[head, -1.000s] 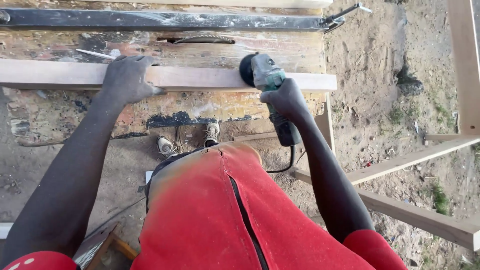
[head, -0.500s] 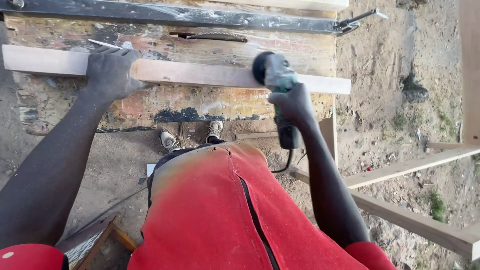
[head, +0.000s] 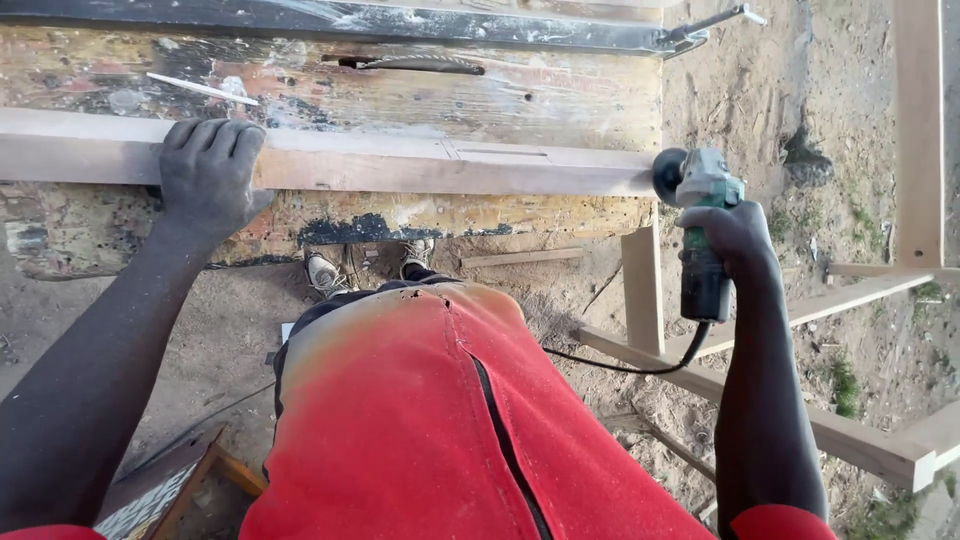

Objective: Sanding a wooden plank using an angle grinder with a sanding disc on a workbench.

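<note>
Red cloth of the person's shirt (head: 430, 430) fills the nearest part of the view, with two dusty shoes (head: 365, 265) on the sandy ground just past it. Beyond them, a pale wooden plank (head: 400, 165) lies lengthwise along the near edge of the counter (head: 400, 90), a worn, paint-stained top; the plank's upper face looks smooth and shows a shallow rectangular recess near its right end. The left hand (head: 205, 180) lies palm down on the plank towards the counter's left end, fingers curled over its far edge, pressing it down. The right hand (head: 735, 235) is closed tightly round the body of a green angle grinder (head: 700, 220), whose black disc sits at the plank's right end, just off the counter's right edge. Its cable (head: 620, 365) trails down towards the ground. Across the counter's far edge runs a dark metal rail (head: 400, 28).
</note>
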